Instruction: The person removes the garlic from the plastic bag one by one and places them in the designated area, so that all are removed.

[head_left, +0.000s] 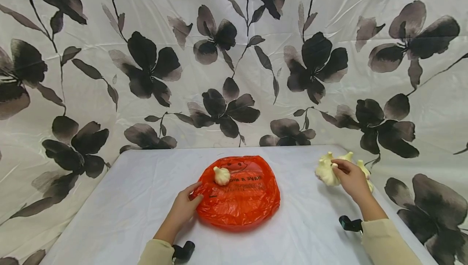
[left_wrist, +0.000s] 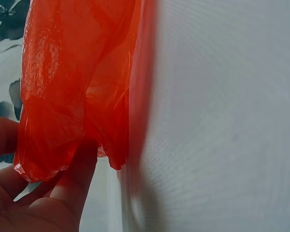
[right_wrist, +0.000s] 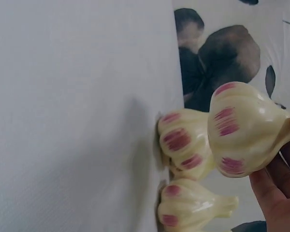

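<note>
A red plastic bag (head_left: pixel 241 204) with printed lettering and a smiling face lies spread on the white table. On its upper left part sits one garlic bulb (head_left: pixel 222 176). My left hand (head_left: pixel 184 207) holds the bag's left edge between thumb and fingers; the left wrist view shows the red film (left_wrist: pixel 58 96) between them. At the table's right side, my right hand (head_left: pixel 351 179) pinches a garlic bulb (right_wrist: pixel 249 130) by its stem. This bulb is cream with purple streaks, held above the table in the right wrist view.
More garlic bulbs (right_wrist: pixel 193 205) stand grouped at the right edge of the table (head_left: pixel 307 232), around and behind my right hand. A floral cloth (head_left: pixel 215 106) hangs behind the table. Each wrist carries a small black device (head_left: pixel 184 252).
</note>
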Tool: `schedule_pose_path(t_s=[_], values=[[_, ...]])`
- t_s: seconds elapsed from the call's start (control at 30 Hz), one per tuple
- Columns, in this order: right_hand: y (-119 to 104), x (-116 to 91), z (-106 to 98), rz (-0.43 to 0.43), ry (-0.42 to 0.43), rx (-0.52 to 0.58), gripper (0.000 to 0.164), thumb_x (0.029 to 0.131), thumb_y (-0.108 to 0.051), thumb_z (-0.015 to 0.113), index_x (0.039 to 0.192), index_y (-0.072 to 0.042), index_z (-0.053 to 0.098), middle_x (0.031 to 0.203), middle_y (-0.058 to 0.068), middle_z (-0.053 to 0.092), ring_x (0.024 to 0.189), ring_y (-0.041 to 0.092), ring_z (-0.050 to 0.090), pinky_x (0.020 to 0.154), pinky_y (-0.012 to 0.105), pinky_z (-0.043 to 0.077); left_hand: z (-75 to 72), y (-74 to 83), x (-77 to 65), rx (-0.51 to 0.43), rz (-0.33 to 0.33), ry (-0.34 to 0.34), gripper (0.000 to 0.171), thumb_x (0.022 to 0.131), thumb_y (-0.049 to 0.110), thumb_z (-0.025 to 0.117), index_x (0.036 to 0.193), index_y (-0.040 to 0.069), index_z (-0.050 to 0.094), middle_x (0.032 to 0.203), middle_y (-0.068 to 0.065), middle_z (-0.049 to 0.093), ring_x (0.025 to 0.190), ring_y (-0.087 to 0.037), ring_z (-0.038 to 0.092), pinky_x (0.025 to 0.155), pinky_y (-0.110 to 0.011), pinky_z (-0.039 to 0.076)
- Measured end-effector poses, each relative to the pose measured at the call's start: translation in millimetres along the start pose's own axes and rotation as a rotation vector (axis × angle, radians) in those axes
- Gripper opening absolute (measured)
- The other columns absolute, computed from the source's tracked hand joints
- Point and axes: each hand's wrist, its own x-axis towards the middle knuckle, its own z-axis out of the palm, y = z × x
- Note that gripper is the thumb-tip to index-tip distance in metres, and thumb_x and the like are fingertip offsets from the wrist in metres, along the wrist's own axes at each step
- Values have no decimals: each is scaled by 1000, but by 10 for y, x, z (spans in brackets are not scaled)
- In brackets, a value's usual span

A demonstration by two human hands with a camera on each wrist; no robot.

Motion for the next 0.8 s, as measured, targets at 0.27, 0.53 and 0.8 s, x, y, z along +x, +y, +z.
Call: schedule_pose_path(t_s=[0.27, 0.53, 0.8], values=[[88, -41, -38, 45, -8, -46, 35, 98, -21, 56, 125, 0, 61, 122, 23, 64, 83, -26, 41, 70, 1, 42, 7, 3, 0, 4, -19, 9, 49, 95, 18, 57, 144, 15, 47, 146, -19, 47, 120, -32, 57, 92, -43, 55], [153, -58, -55, 124, -26, -115, 34, 98, -20, 54, 126, -2, 61, 121, 22, 64, 100, 14, 60, 67, 6, 43, -2, 13, -11, 3, -9, 6, 49, 96, 18, 57, 144, 14, 47, 145, -20, 47, 119, -31, 58, 92, -42, 55], [204, -80, -57, 161, -19, -140, 32, 96, -17, 53, 123, -2, 62, 120, 23, 63, 109, 33, 59, 67, 9, 42, 3, 1, -9, -9, -5, 2, 49, 95, 17, 57, 144, 14, 47, 144, -20, 48, 115, -29, 59, 90, -40, 57]])
